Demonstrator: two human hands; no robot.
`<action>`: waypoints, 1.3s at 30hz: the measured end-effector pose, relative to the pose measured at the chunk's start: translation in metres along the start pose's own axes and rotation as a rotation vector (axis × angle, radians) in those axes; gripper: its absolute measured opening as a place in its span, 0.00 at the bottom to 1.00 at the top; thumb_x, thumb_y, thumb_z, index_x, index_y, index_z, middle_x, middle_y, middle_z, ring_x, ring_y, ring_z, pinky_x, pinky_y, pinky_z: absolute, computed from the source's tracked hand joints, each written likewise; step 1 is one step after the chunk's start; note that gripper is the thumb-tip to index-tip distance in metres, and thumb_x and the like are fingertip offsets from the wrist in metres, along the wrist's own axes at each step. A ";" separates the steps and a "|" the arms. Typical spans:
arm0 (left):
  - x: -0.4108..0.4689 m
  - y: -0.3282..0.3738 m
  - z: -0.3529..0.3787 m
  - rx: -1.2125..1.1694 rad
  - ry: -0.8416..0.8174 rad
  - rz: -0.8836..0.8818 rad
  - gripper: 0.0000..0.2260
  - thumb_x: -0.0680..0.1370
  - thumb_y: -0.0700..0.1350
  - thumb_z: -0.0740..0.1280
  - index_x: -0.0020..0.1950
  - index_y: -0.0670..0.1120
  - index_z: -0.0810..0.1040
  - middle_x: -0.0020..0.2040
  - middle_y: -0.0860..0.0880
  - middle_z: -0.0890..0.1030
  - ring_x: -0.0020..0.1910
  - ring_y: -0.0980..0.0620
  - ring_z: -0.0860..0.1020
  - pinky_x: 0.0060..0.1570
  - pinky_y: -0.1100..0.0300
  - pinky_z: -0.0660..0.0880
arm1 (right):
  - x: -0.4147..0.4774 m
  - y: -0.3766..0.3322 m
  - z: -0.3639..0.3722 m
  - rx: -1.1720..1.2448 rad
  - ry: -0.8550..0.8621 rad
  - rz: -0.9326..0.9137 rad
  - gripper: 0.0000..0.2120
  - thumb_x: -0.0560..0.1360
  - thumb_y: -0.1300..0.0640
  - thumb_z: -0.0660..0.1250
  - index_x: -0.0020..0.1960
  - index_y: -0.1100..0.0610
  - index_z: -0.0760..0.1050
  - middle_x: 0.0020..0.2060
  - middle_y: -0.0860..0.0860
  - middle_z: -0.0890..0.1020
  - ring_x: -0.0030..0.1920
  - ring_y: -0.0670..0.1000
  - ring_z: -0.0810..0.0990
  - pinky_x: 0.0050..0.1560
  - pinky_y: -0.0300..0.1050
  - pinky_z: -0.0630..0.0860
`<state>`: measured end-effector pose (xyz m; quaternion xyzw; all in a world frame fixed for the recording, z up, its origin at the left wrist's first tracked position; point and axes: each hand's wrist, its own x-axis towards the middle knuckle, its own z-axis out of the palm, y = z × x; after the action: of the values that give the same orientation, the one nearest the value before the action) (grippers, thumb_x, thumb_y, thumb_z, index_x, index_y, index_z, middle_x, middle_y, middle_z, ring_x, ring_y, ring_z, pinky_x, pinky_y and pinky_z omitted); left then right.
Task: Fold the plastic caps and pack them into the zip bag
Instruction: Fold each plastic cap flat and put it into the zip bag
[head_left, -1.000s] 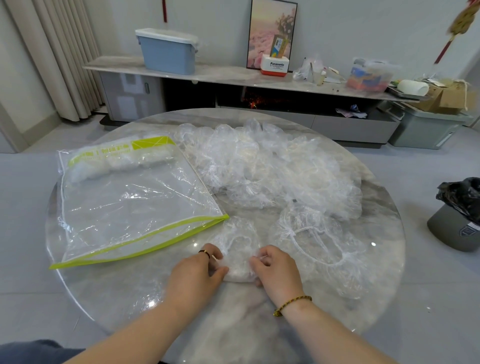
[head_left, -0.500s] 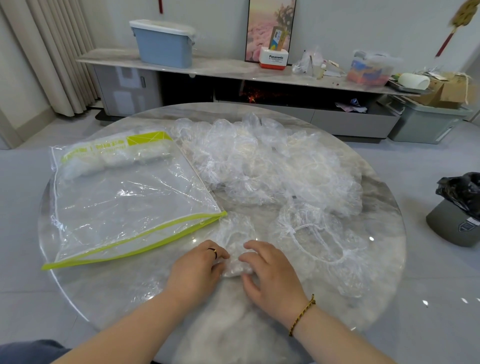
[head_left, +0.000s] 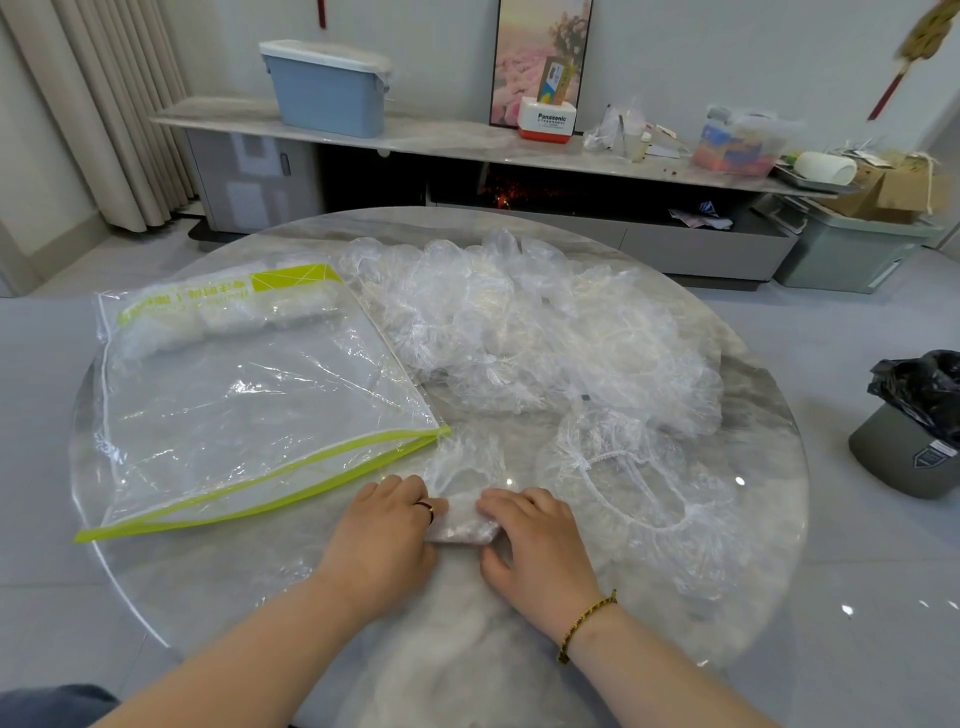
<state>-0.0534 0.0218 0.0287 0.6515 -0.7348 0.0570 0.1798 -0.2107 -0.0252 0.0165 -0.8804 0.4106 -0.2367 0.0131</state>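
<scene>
At the near middle of the round bench (head_left: 218, 582), one plastic cap (head_left: 462, 526) is held down as a small, tight bundle between two hands. Its left end is covered by the left hand (head_left: 384, 535), whose ringed fingers (head_left: 408, 491) are bent over it, and its right end is gripped by the right hand (head_left: 537, 543), fingers (head_left: 511, 501) curled onto the plastic and thumb tucked below. The rest of this cap is spread flat beyond the hands, just beside the corner of the zip bag (head_left: 249, 405).

The bag is laid flat on the left half of the bench, its green-trimmed zip edge turned toward the near side and its left edge reaching close to the rim. Bare surface is left between that zip edge and the near rim, and in front of the wrists. Along the bag's far end what look like three pale folded bundles (head_left: 228, 319) can be made out.

One loose cap (head_left: 639, 483) is spread open just right of the right hand, close to the right rim. Behind it, a single heap of caps (head_left: 519, 322) is piled across the far middle, touching the bag's right edge; its caps cannot be counted
</scene>
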 end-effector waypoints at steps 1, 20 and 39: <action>-0.001 -0.001 0.001 -0.017 0.023 0.000 0.18 0.60 0.48 0.52 0.30 0.51 0.82 0.27 0.55 0.73 0.33 0.56 0.66 0.36 0.63 0.62 | 0.000 -0.001 0.000 0.001 0.004 -0.007 0.17 0.60 0.48 0.54 0.41 0.47 0.78 0.40 0.38 0.82 0.42 0.43 0.67 0.42 0.31 0.71; -0.004 0.012 -0.017 -0.291 0.201 -0.190 0.14 0.72 0.39 0.59 0.50 0.44 0.82 0.45 0.47 0.82 0.44 0.52 0.76 0.44 0.63 0.66 | 0.005 -0.020 -0.025 0.286 -0.285 0.484 0.09 0.78 0.50 0.58 0.53 0.52 0.74 0.38 0.46 0.80 0.49 0.49 0.79 0.50 0.38 0.68; 0.004 0.014 -0.008 -0.136 -0.403 -0.248 0.25 0.78 0.56 0.58 0.73 0.49 0.61 0.68 0.51 0.68 0.68 0.52 0.65 0.62 0.64 0.62 | 0.009 -0.024 -0.024 0.111 -0.324 0.400 0.14 0.79 0.50 0.56 0.62 0.52 0.69 0.59 0.47 0.74 0.59 0.49 0.69 0.55 0.39 0.66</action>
<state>-0.0661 0.0222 0.0397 0.7215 -0.6723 -0.1461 0.0788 -0.1986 -0.0120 0.0464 -0.8063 0.5552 -0.1074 0.1737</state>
